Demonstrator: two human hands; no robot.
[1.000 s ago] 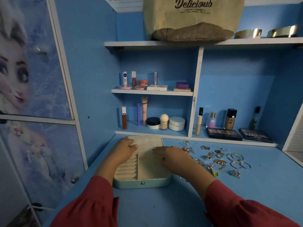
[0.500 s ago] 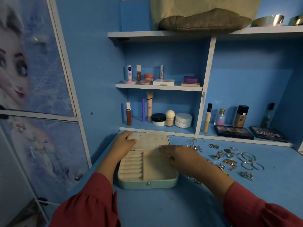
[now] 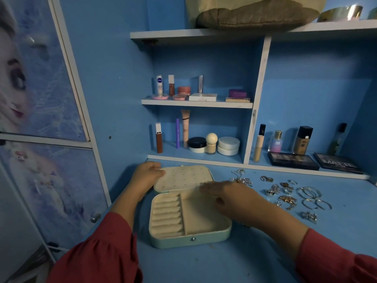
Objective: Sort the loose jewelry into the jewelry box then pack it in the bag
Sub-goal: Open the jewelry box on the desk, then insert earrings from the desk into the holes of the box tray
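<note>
While the jewelry box (image 3: 189, 213) lies open on the desk (image 3: 224, 262), left hand (image 3: 145, 178) grasping its lid (image 3: 183, 177) and right hand (image 3: 230, 198) flat and released above, sorting seems unstarted; next, pinch loose jewelry (image 3: 285, 193) just beside.

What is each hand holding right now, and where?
Left hand grips the jewelry box lid's far left corner. Right hand hovers flat over the box, holding nothing.

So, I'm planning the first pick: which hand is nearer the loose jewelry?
Right. The right hand hovers over the box, beside the loose jewelry; the left hand holds the lid's far-left corner.
</note>
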